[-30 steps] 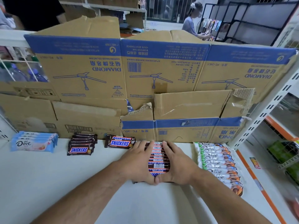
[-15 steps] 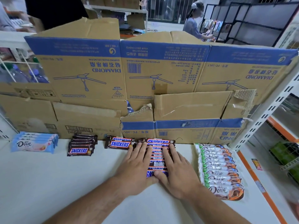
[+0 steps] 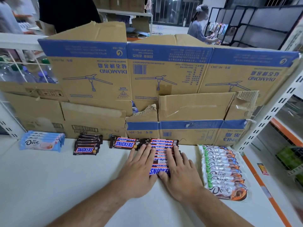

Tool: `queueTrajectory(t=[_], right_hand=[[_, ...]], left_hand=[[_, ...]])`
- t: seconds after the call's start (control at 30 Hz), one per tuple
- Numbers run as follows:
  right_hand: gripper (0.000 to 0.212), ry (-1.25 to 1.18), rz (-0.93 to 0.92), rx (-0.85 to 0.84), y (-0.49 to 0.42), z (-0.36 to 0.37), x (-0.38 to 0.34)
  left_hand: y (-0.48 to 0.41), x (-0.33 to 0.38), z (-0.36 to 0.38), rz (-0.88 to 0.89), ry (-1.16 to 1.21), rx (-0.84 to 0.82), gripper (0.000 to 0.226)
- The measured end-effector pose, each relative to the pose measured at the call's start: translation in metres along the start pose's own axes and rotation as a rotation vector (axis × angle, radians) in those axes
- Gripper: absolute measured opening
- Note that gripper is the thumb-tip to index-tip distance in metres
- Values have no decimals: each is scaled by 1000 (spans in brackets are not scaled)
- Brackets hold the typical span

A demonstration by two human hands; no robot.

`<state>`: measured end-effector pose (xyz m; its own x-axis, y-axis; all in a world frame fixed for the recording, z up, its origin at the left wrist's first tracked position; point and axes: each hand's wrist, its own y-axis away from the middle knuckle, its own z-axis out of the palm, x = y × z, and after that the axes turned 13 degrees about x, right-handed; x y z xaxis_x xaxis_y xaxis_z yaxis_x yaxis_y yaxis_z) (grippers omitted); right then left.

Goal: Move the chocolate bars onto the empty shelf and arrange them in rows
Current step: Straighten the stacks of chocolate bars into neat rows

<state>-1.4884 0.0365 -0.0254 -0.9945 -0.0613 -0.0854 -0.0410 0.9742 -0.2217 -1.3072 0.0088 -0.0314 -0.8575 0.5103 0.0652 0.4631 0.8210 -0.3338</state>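
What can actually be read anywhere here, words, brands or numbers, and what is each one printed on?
"SNICKERS": middle row of bars, short row left of it, small dark stack.
"Dove": pale blue packs, long right-hand row.
"DIAMOND", upside down: tall cardboard sheet.
"钻石牌吊扇", upside down: same sheet.
"FC-30L": low blue-banded cardboard.
"300ml": brown carton.
Fine print and barcode numbers: too small to read.
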Motion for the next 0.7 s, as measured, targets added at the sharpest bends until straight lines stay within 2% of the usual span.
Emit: queueTrajectory(t=[0.13, 0.43, 0.7], right_hand=[[88, 8, -25, 0, -1, -1, 1], [78, 5, -38, 58, 11, -3, 3], [77, 7, -36, 108, 11, 2, 2]], left_hand=[[-4, -1, -3, -14, 13, -19, 81], [27, -14, 8, -191, 69, 99, 74], [30, -12, 17, -202, 80, 137, 78]])
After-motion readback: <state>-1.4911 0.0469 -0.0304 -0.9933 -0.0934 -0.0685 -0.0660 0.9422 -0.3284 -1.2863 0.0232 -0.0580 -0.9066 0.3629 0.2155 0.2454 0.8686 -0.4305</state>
